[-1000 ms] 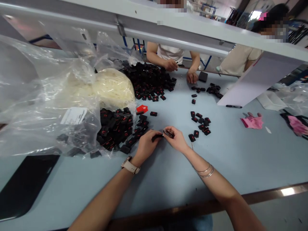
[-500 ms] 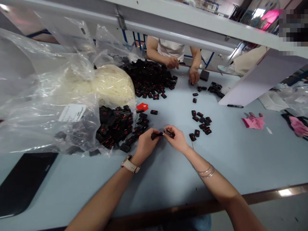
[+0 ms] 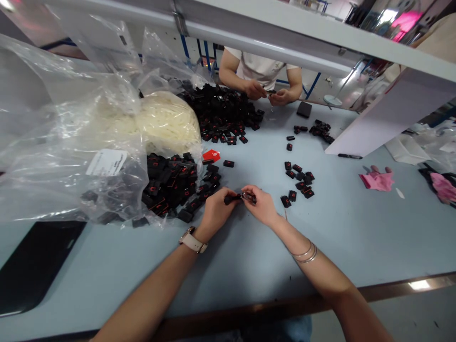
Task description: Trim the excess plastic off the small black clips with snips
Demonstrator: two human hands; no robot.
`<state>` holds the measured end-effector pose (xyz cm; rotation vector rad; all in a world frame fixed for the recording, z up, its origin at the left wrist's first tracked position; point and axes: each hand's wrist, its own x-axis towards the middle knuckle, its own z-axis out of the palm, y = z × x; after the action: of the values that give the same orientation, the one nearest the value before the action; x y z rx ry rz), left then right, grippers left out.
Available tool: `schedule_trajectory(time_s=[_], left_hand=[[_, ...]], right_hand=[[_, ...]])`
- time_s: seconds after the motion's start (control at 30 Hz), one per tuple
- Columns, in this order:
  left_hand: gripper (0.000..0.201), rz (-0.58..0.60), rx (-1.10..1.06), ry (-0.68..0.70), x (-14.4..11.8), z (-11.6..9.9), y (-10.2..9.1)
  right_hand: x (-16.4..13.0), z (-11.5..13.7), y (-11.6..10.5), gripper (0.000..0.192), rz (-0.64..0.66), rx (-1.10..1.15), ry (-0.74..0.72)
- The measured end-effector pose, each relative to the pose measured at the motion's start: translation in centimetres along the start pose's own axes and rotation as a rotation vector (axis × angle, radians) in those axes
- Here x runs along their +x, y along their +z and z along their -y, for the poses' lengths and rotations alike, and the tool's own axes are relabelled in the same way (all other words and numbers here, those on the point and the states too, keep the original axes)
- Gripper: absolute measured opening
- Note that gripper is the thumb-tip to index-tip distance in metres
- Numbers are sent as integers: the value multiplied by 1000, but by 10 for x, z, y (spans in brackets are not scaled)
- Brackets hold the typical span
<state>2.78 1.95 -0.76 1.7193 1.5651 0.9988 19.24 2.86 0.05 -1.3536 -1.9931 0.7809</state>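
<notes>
Compared with a moment ago, the person across the table point(image 3: 249, 266) has brought both hands point(image 3: 269, 94) together, off the surface, while the near pair has barely shifted. The left hand point(image 3: 213, 213) pinches a small black piece point(image 3: 231, 198) just above the table, and the right hand point(image 3: 261, 205) grips a dark clip-like part point(image 3: 248, 196) against it. A heap of black pieces point(image 3: 174, 186) spills from the clear bag point(image 3: 71, 142) just left; a small cluster point(image 3: 298, 183) lies to the right.

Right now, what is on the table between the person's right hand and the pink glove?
In the head view, a small cluster of black pieces lies just past the right hand; then bare blue table up to the pink glove.
</notes>
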Motion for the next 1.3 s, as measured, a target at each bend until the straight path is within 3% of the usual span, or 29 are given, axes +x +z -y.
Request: schedule_trajectory(time_s=[0.23,0.5,0.63,0.93,1.3], left_hand=[[7,-6,32,6,1,1,0],[11,-9,25,-24,0,-2,-2],[8,-1,-10,-57,0,-6,-4],[9,-19,-38,-79,2,-5,-4],[8,-21,-32,-75,0,-5,-3]], right_hand=[[-2,6,-1,31,50,-257,-88],[-6,3,6,24,40,-369,-232],[-9,0,9,27,29,-285,-189],[-11,-4,6,30,-156,134,23],[-7,0,11,22,-236,123,2]])
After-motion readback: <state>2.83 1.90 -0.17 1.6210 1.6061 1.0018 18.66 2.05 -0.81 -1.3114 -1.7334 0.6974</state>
